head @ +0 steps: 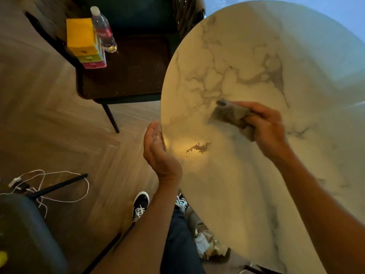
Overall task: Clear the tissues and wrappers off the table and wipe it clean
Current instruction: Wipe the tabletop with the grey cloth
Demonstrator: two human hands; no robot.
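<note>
Beside cupped, relaxed left hand at table rim, crumbs; beyond, right hand gripping grey cloth; chair with bottle far left.

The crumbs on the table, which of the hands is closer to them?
Left. The left hand is cupped at the table edge just beside the crumbs; the right hand holds the cloth farther up the tabletop.

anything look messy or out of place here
A small patch of crumbs lies on the marble table near its edge, between the cupped left hand and the cloth the right hand grips.
</note>
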